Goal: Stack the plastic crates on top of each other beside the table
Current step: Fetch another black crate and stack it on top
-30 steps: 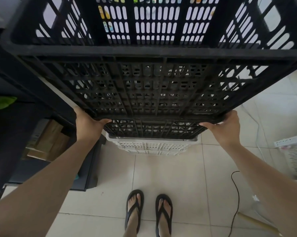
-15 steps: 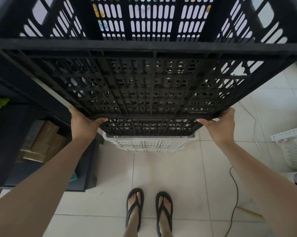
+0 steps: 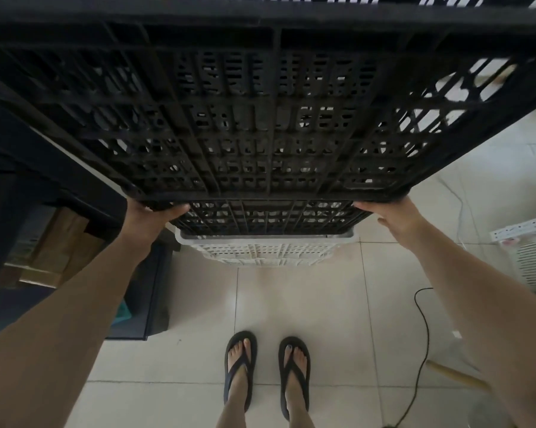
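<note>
Above the white crate (image 3: 268, 250) on the floor: one black crate (image 3: 260, 118), near corners gripped by left hand (image 3: 147, 219) and right hand (image 3: 399, 220), fingers curled on its rim.

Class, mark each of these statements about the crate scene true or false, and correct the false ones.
1. Both hands grip the black crate. True: the left hand and the right hand hold its near edge.
2. The white crate rests on the black one. False: it sits below.
3. The person wears flip-flops. True.
4. The floor is carpeted. False: it is pale tile.
5. A black cable lies on the floor. True.
</note>
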The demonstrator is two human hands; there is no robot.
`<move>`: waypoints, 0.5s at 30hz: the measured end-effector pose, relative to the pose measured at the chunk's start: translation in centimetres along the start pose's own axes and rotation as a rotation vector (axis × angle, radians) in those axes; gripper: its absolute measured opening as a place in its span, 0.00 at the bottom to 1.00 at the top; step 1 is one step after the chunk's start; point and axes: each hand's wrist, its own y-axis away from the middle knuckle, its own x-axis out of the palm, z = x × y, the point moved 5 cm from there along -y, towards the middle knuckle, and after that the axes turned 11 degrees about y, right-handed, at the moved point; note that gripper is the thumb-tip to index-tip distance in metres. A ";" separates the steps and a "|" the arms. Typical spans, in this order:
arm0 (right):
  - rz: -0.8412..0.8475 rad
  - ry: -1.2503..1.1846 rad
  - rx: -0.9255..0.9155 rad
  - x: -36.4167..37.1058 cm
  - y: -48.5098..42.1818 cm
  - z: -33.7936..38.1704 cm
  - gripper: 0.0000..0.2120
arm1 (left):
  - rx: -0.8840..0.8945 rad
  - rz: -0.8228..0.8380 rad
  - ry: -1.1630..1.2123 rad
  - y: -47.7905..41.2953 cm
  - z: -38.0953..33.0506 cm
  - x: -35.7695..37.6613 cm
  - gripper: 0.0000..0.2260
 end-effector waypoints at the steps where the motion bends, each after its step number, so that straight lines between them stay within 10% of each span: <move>1: -0.003 0.004 -0.002 -0.1 0.0 0.2 0.25 | -0.001 0.003 0.006 -0.3 0.1 -0.2 0.27; 6: -0.084 0.058 -0.029 -1.2 -0.3 0.4 0.52 | 0.021 0.005 0.045 -0.1 -1.1 0.0 0.22; 15: -0.075 0.112 -0.046 -1.3 -0.2 0.3 0.35 | 0.020 0.068 0.043 -0.8 -1.4 -0.6 0.23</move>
